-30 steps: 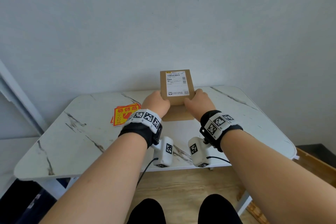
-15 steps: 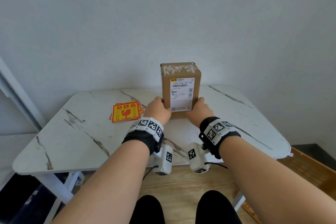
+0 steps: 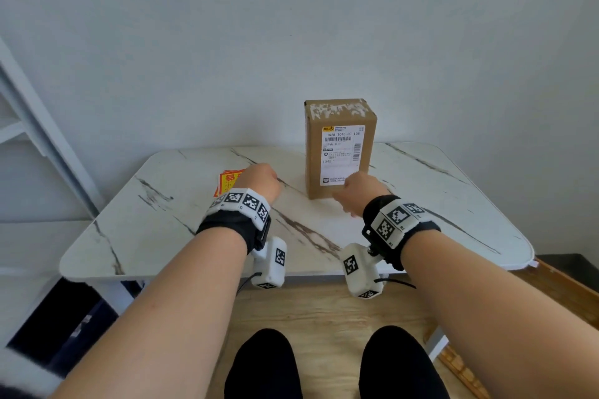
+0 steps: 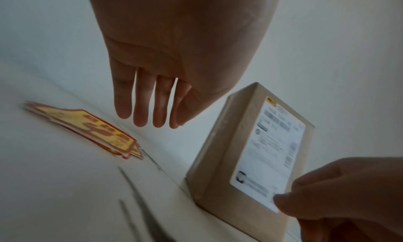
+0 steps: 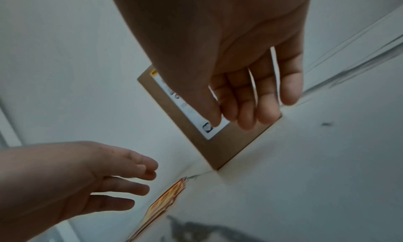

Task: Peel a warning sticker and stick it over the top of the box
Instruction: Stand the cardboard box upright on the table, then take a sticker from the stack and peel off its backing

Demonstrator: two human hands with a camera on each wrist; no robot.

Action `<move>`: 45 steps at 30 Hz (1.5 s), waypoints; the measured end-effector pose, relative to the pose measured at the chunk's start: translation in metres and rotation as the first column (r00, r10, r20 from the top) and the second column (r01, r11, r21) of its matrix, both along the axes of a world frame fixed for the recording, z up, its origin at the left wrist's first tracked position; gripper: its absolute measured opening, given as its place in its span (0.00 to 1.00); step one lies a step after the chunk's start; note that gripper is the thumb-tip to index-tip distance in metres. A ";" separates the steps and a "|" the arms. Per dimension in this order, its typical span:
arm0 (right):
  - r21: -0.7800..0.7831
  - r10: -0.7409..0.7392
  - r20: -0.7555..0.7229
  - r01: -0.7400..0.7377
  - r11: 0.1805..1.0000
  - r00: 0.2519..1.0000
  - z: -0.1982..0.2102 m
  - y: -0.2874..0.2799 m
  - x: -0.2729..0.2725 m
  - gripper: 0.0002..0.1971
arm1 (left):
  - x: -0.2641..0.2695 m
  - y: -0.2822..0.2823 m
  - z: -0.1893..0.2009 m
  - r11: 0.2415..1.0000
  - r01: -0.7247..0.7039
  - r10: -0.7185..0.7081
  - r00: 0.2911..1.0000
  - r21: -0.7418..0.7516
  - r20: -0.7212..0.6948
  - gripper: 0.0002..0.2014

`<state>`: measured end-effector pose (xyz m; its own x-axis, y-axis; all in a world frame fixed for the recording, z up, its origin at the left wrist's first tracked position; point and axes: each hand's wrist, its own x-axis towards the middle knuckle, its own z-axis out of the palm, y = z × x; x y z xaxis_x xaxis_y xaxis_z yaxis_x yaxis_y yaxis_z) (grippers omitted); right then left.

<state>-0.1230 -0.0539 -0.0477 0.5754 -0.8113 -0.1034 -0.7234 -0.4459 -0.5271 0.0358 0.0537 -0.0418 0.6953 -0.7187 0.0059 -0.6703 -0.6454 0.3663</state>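
Observation:
The brown cardboard box (image 3: 340,152) stands upright at the back middle of the table, its white shipping label facing me and white tape residue on its top. A small stack of red and yellow warning stickers (image 3: 227,183) lies flat to its left. My left hand (image 3: 259,181) hovers over the stickers' right edge with its fingers (image 4: 139,111) straight and empty. My right hand (image 3: 358,193) is in front of the box's lower right corner, fingers (image 5: 246,114) loosely bent and holding nothing. Whether its thumb touches the label, I cannot tell.
The white marble-patterned table (image 3: 162,230) has bare surface on both sides of the box. A plain wall rises right behind it. White shelving (image 3: 39,146) stands to the left, and a wooden frame (image 3: 557,285) sits low on the right.
The box went from tilted in both hands to standing upright on the table. Both hands let go; the left moved left over the stickers, the right drew back a little.

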 end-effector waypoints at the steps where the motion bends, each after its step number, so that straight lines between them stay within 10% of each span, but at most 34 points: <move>1: 0.008 0.024 0.009 -0.024 1.000 1.000 0.001 0.006 0.006 0.07 | 0.007 0.006 -0.003 0.999 -0.025 0.025 1.000 0.027 0.012 0.13; 14: -0.009 0.279 -0.067 -0.280 0.960 0.958 -0.007 0.060 0.106 0.12 | 0.045 0.063 -0.035 0.957 0.010 -0.002 1.000 0.289 -0.030 0.17; 28: -0.059 0.143 -0.153 -0.154 0.986 0.978 -0.026 0.057 0.150 0.13 | 0.064 0.059 -0.045 0.951 0.101 -0.105 0.994 0.292 0.000 0.24; 45: 0.093 0.051 0.298 -0.082 0.992 0.953 -0.017 0.062 0.133 0.14 | 0.063 0.079 -0.019 0.991 -0.106 0.096 0.989 -0.086 -0.110 0.21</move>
<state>0.0103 0.0085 -0.0644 0.6454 -0.7638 -0.0027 -0.4998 -0.4196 -0.7577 0.0986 0.1332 -0.0611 0.7645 -0.6446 -0.0088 -0.5577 -0.6682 0.4924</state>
